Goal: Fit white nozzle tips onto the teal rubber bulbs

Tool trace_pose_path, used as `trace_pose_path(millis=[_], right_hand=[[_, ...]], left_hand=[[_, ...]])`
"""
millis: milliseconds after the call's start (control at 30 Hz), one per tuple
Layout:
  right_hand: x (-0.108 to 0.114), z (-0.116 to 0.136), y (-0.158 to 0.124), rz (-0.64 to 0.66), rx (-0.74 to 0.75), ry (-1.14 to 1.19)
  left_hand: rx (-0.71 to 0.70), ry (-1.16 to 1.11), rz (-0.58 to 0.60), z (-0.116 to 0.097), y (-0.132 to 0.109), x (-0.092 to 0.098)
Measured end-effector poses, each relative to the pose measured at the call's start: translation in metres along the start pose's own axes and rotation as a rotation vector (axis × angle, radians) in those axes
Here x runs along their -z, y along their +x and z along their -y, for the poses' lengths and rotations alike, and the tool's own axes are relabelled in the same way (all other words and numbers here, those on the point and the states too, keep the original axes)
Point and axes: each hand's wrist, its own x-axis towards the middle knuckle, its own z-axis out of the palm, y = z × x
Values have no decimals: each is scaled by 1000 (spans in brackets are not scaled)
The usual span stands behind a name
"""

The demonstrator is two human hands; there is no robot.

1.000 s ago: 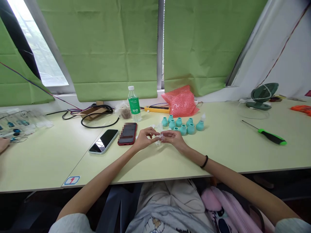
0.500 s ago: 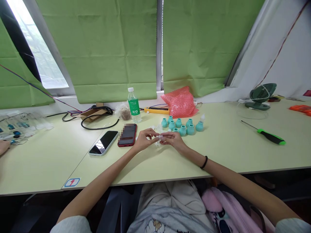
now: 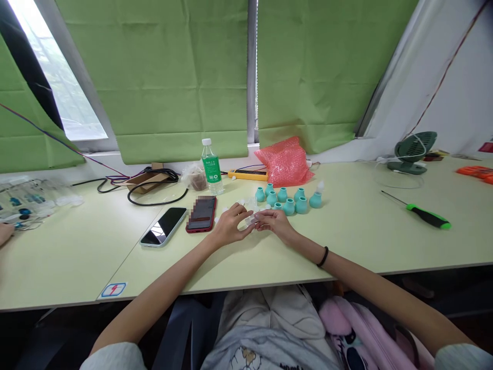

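Observation:
Between my two hands is a small clear plastic piece (image 3: 249, 221), partly hidden by fingers, so its exact kind does not show. My left hand (image 3: 231, 226) curves its thumb and fingers round the left side of it. On the other side my right hand (image 3: 276, 225), fingers pressed together, pinches it. Just beyond the hands stand several teal rubber bulbs (image 3: 301, 205), round with narrow necks. The rightmost teal bulb (image 3: 316, 200) has a clear tip on top. More small clear pieces (image 3: 252, 202) lie behind my fingers.
Left of my hands lie a red-cased phone (image 3: 201, 216) and another phone (image 3: 165, 227). Behind are a water bottle (image 3: 212, 169), black cable (image 3: 154, 204) and red bubble wrap (image 3: 287, 162). A screwdriver (image 3: 419, 210) and fan (image 3: 414, 151) are right. Another person's hand (image 3: 5, 234) shows far left.
The fingers of my left hand have spread wider round the clear piece, its thumb lower. The clear piece now tilts between the hands. My right hand stays nearly in place.

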Motion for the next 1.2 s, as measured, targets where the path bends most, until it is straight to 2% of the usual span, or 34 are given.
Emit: trace_pose_path(millis=[100, 267, 633, 800, 1033, 1200], right_hand=[[0, 0, 0, -11, -4, -11], [1, -3, 1, -30, -5, -29], [1, -6, 2, -6, 13, -39], [0, -2, 1, -18, 52, -34], [-2, 3, -1, -15, 176, -95], [-1, 1, 1, 33, 270, -146]], left_hand=[[-40, 38, -17, 3, -3, -5], [-7, -12, -31, 6, -4, -11], [37, -133, -43, 2, -2, -11], [224, -272, -38, -5, -1, -6], [569, -799, 46, 1, 8, 6], [678, -988, 150, 4, 9, 5]])
